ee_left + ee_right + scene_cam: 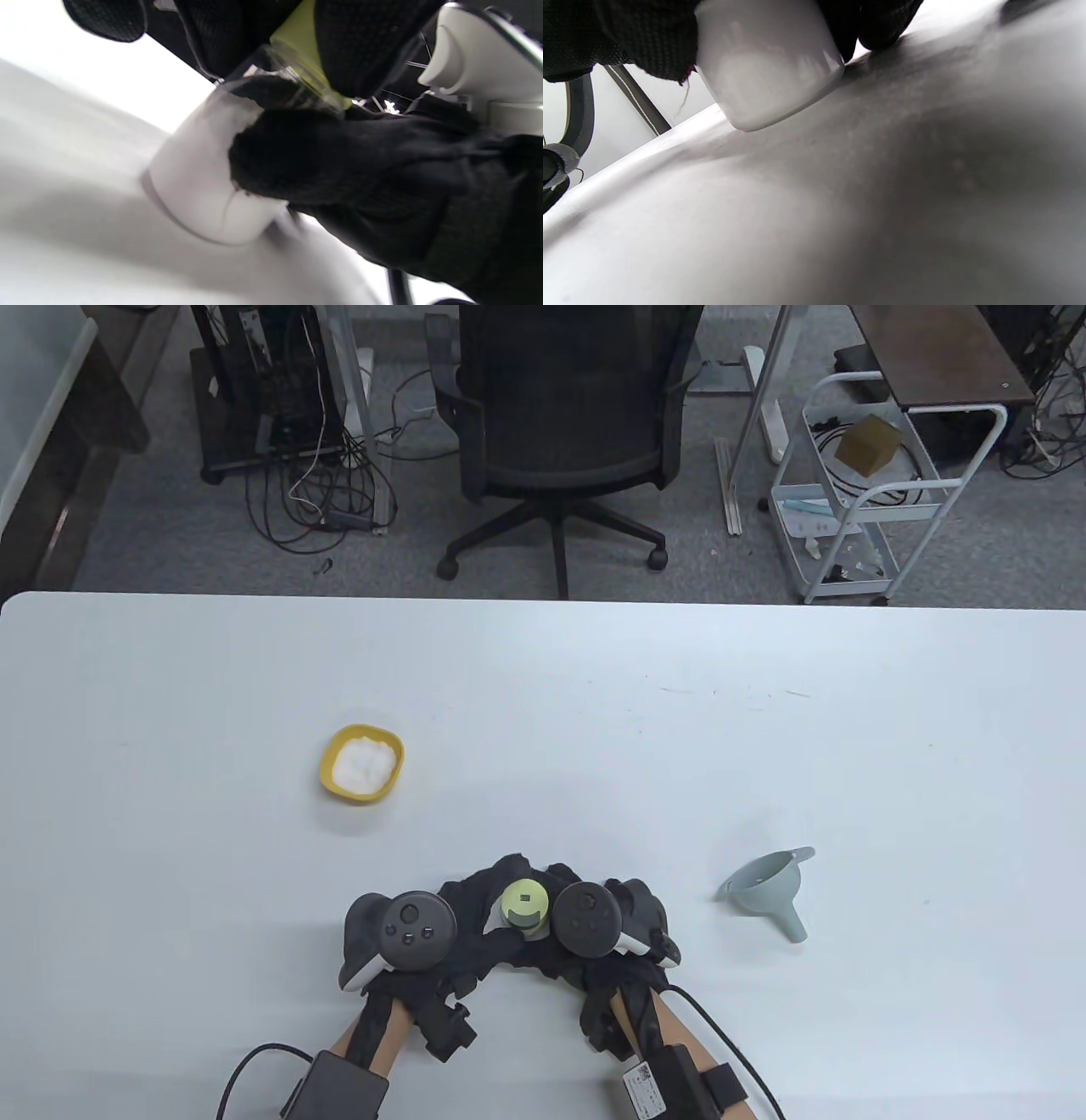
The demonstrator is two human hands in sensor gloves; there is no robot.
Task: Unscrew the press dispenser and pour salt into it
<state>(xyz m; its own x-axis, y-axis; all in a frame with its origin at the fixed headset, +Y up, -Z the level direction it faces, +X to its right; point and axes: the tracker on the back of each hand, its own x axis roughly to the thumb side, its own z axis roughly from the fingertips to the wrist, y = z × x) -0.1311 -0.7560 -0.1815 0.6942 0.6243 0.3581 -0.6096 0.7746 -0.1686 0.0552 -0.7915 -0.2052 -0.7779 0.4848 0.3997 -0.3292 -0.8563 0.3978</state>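
The press dispenser stands on the white table near the front edge, its lime-green press cap (pixel 524 904) showing between both hands. My left hand (pixel 462 912) holds its clear and white body (pixel 199 178) from the left; in the left wrist view a gloved finger wraps the jar. My right hand (pixel 585 920) grips it from the right, with fingers around the green cap (pixel 297 42). The jar's base (pixel 768 84) rests on the table in the right wrist view. A yellow bowl of salt (pixel 362 764) sits farther back to the left.
A pale blue-green funnel (pixel 768 891) lies on its side to the right of my hands. The white table (pixel 764 729) stretches wide around them. A black office chair (pixel 564 424) and a white cart (pixel 865 483) stand beyond the far edge.
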